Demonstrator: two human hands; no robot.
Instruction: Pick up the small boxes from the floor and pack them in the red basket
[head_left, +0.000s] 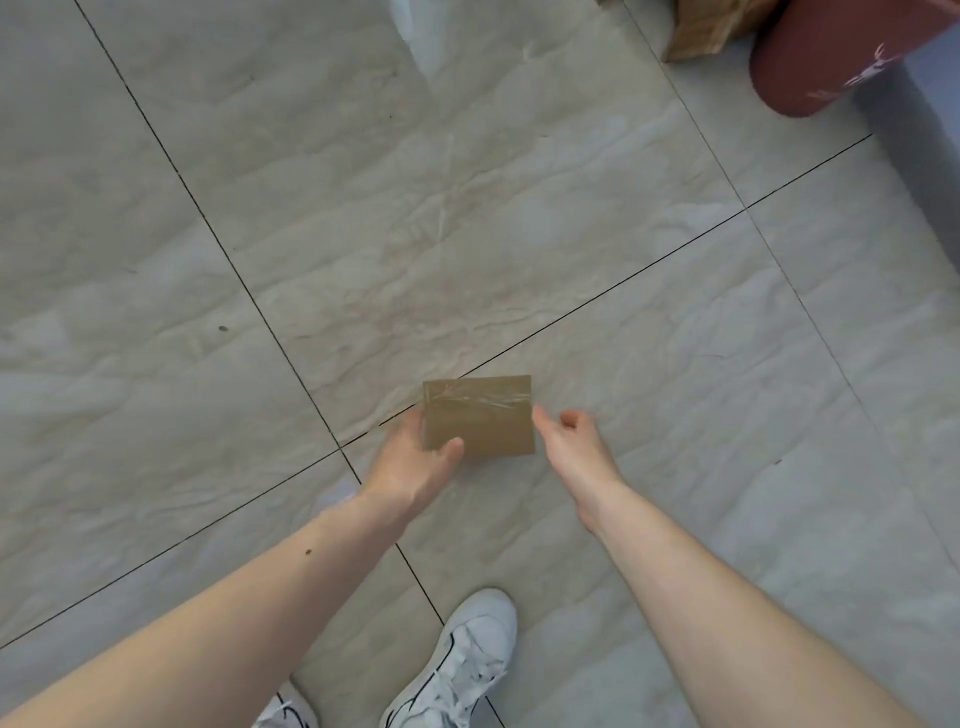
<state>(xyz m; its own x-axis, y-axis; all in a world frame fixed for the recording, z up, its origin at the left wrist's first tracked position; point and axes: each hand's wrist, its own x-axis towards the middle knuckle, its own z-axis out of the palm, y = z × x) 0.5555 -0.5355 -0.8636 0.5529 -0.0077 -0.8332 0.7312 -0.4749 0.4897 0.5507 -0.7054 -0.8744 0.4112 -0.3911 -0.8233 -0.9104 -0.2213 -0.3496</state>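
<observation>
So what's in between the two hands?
In the head view, the small cardboard box with clear tape across it lies between the left hand and the right hand. The left hand touches it; whether the right does is unclear.

A small cardboard box (479, 415) sits between the two hands over the tiled floor (311, 208): the left hand (410, 462) touches its left edge, thumb on its near corner, and the right hand (571, 441) is just beside its right edge. Two shoes (457, 660) stand nearer the person, below the box. Far right at the top, a cushion (831, 57) lies beside a stack of cardboard (706, 26).
</observation>
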